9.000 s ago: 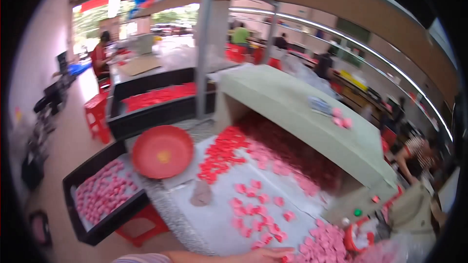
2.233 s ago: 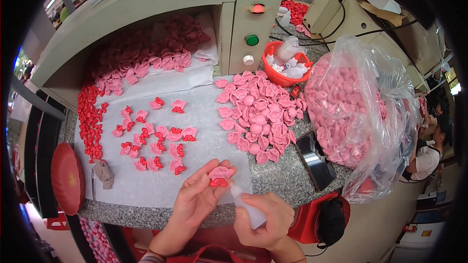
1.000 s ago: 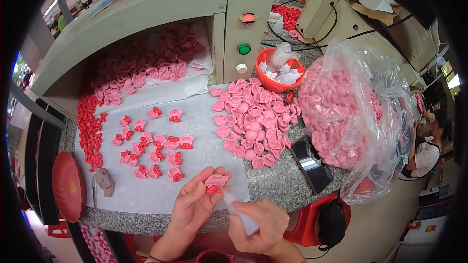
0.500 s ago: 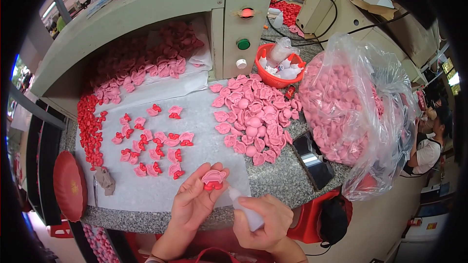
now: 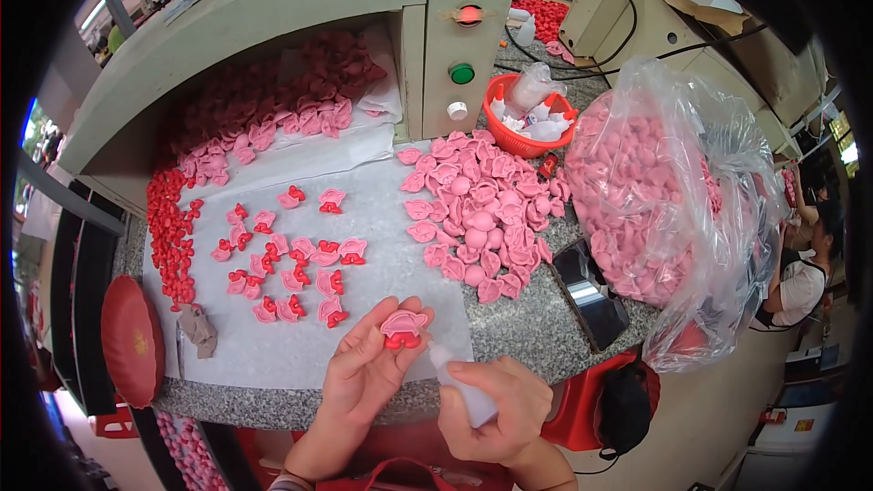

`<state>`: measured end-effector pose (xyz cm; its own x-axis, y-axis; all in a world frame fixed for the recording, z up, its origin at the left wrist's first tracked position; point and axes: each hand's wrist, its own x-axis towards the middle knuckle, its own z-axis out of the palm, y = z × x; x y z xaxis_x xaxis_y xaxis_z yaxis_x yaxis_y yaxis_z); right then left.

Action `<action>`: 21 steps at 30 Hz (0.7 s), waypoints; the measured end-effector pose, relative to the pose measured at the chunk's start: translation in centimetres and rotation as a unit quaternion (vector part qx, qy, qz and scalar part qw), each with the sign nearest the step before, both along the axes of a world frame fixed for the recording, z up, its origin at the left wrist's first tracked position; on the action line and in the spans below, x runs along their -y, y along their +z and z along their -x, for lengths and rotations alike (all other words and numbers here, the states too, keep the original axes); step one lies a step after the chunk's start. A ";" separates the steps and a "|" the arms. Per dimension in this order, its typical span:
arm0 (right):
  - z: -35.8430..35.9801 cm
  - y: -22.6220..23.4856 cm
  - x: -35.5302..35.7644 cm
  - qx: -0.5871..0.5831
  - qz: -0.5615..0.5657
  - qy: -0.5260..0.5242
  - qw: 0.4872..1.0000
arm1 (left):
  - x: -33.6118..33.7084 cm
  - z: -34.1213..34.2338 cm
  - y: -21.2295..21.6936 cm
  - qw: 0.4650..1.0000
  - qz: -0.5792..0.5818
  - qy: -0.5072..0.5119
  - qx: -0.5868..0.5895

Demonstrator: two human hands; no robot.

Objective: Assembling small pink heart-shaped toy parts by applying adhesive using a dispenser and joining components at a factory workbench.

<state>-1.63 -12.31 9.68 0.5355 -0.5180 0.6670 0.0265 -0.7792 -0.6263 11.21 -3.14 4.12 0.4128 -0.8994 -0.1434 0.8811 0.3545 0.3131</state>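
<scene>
Between the fingertips of my left hand [image 5: 366, 365] is a small pink plastic piece [image 5: 403, 321] with a red two-lobed part [image 5: 401, 340] along its lower edge. My right hand [image 5: 502, 409] is wrapped round a white squeeze bottle [image 5: 467, 389], its thin nozzle tilted up beside the pink piece; whether the tip touches it I cannot tell. Beyond my hands, several joined pink-and-red pieces [image 5: 327, 283] lie on a white paper sheet [image 5: 273, 350]. Loose red parts [image 5: 168, 227] form a strip at the sheet's left edge. Loose pink pieces [image 5: 482, 218] are heaped to the right.
A pale green machine [image 5: 264, 14] with a tunnel opening stands behind the sheet. An orange basket [image 5: 518, 141] holds bottles. On the right are a clear bag [image 5: 637, 200] of pink pieces and a black phone [image 5: 591, 295]. At left are a red dish [image 5: 133, 341] and a grey rag [image 5: 197, 331].
The view has shifted slightly. Both hands keep their grips, and the pink piece and the bottle nozzle stay close together, almost unmoved.
</scene>
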 end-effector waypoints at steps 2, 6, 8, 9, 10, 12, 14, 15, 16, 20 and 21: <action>-0.2 -0.1 0.0 0.000 0.001 0.004 1.000 | 0.0 0.0 -0.1 1.000 -0.001 -0.005 0.007; -0.5 -0.4 -0.1 0.018 0.009 -0.007 1.000 | -0.2 -0.2 0.1 1.000 0.002 -0.004 0.007; -0.4 -0.5 0.0 0.017 0.009 -0.011 1.000 | -0.1 -0.1 0.0 1.000 -0.001 -0.004 0.008; -0.3 -0.4 0.0 0.014 0.010 -0.014 1.000 | 0.0 -0.1 -0.1 1.000 -0.001 -0.004 0.007; -0.2 -0.4 0.0 0.012 0.011 -0.018 1.000 | 0.0 -0.1 -0.2 1.000 0.001 -0.003 0.006; -0.4 -0.2 -0.1 0.015 0.008 -0.012 1.000 | -0.2 -0.2 0.0 1.000 0.002 0.003 0.007; -0.3 -0.3 -0.1 0.014 0.008 -0.014 1.000 | -0.1 -0.2 -0.2 1.000 0.019 0.001 0.003; -0.2 -0.3 0.0 0.012 0.011 -0.014 1.000 | 0.0 -0.2 -0.2 1.000 0.020 -0.001 0.002; -0.2 -0.3 0.0 0.010 0.014 -0.014 1.000 | 0.0 -0.2 -0.2 1.000 0.019 0.001 0.003; 0.0 -0.2 0.0 0.003 0.013 -0.015 1.000 | -0.1 -0.2 -0.1 1.000 0.012 0.002 -0.002; 0.0 -0.1 0.0 0.003 0.008 -0.015 1.000 | -0.1 -0.1 -0.1 1.000 0.013 0.001 -0.001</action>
